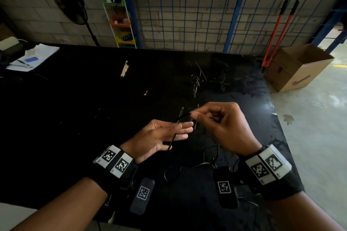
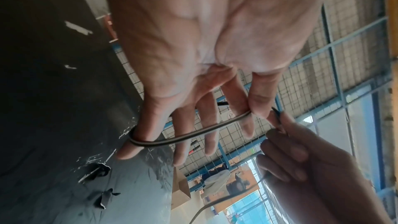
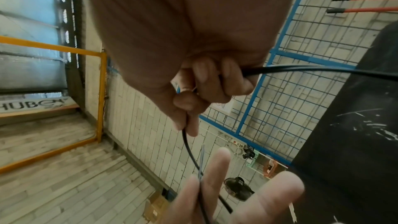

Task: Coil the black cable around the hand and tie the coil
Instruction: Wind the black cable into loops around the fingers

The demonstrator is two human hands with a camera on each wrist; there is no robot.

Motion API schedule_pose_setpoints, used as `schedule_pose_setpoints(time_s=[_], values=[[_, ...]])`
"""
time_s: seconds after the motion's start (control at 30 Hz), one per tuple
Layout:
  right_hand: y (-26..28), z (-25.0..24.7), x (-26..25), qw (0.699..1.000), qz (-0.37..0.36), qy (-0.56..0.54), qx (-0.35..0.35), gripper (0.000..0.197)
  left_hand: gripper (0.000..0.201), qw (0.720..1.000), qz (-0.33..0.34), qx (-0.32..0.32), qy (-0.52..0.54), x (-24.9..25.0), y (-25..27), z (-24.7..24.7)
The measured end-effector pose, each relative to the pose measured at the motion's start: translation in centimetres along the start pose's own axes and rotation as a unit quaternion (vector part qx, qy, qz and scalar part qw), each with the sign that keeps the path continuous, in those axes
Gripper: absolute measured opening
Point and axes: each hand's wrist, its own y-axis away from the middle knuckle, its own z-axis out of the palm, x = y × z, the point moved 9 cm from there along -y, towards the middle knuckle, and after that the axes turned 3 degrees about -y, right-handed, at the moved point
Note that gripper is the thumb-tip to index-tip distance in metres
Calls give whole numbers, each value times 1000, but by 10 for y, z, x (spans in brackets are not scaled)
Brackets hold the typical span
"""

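Left hand (image 2: 193, 43): fingers straight and spread, thumb pinning the cable (image 2: 185, 136) across them.
Right hand (image 1: 223, 127): pinching the cable just beside the left fingertips.

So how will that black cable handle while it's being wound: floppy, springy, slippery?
Probably flexible but a bit springy: the black cable bends in smooth curves across the left hand without kinking. Likely light, since the right hand lifts it with a pinch. Its glossy jacket may slip.

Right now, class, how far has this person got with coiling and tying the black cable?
Barely started. Done: one pass of the black cable lies across the straight fingers of the left hand, pinned under the thumb. In hand: the right hand pinches the cable, feeding the next turn. Left: slack on the table to wind, then the tie.
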Motion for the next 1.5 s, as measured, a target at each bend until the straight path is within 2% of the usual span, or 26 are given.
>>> schedule_pose_setpoints(time_s=[0.07,0.2,0.33,0.43,0.5,0.6,0.7,0.93,1.03,1.2,1.3,1.5], values=[[-3,-8,6,999,16,-27,26,10,39,999,-1,-16,-30,-1,0,6],[-4,-8,8,999,25,-38,25,11,38,998,3,-26,-63,-3,-1,10],[3,-1,14,996,35,-82,0,9,37,999,16,17,-37,0,-3,1],[13,9,16,991,40,-122,-29,8,30,998,42,52,0,7,-4,-5],[21,15,17,991,37,-118,-45,10,35,996,64,56,12,14,-3,-5],[26,15,28,987,55,-145,-28,11,44,996,79,41,18,19,0,-7],[29,4,37,980,74,-182,9,11,42,997,78,25,0,21,0,-9],[43,26,51,959,112,-255,-45,24,41,993,113,-3,43,29,-2,-1],[49,31,68,951,145,-272,-28,22,55,984,136,-14,111,39,-1,-2],[66,39,100,937,207,-280,-9,23,44,967,182,1,181,58,-2,-16],[74,48,115,927,239,-288,-29,25,44,953,205,-9,225,66,-4,-19],[75,54,140,931,267,-241,-62,34,42,915,235,-111,308,84,3,-7]])
